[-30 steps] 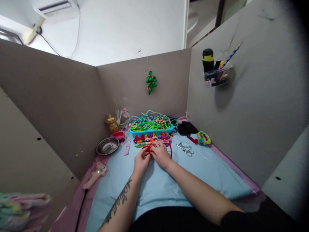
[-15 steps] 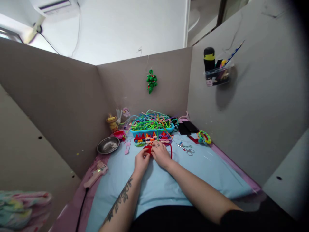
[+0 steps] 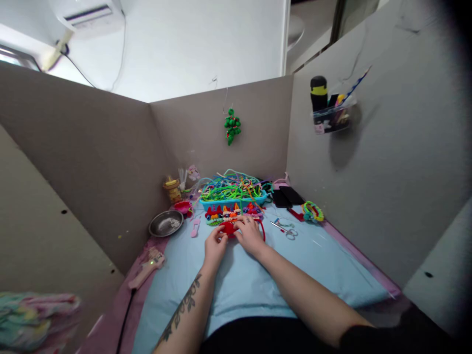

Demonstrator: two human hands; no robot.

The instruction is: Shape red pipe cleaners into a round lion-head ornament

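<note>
My left hand (image 3: 215, 244) and my right hand (image 3: 250, 234) meet over the light blue mat (image 3: 254, 280), both pinched on a red pipe cleaner piece (image 3: 228, 228). A red loop of it curves out to the right of my right hand. Just beyond my fingers lies a row of small colourful pipe cleaner figures (image 3: 232, 213). Behind those stands a blue basket (image 3: 232, 200) heaped with green, blue and orange pipe cleaners.
A metal bowl (image 3: 165, 223) and a pink glue gun (image 3: 146, 267) lie at the left. Scissors (image 3: 284, 228), a coiled colourful ring (image 3: 311, 211) and a black phone (image 3: 287, 195) sit at the right. Grey partition walls surround the desk; a green ornament (image 3: 232, 125) hangs on the back one.
My hands stay on the red pipe cleaner with small finger movements; the red piece is bunched more tightly between them. The view has shifted slightly.
</note>
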